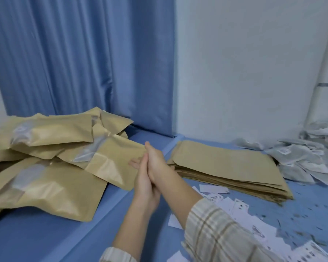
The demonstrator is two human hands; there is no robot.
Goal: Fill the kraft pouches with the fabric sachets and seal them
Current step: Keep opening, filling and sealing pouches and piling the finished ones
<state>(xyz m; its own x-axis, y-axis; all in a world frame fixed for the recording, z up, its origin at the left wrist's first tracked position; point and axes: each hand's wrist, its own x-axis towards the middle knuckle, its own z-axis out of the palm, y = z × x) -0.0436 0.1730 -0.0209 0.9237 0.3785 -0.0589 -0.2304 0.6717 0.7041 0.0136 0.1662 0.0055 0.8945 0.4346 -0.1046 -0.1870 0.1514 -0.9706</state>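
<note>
Left hand (144,183) and right hand (155,161), fingers straight, press together on the edge of a filled pouch (110,157); flat pouches (229,167) lie beside.

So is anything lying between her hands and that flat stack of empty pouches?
Nothing visible. The right hand and left hand, pressed together, sit right beside the stack of flat kraft pouches, with only bare blue surface between.
</note>
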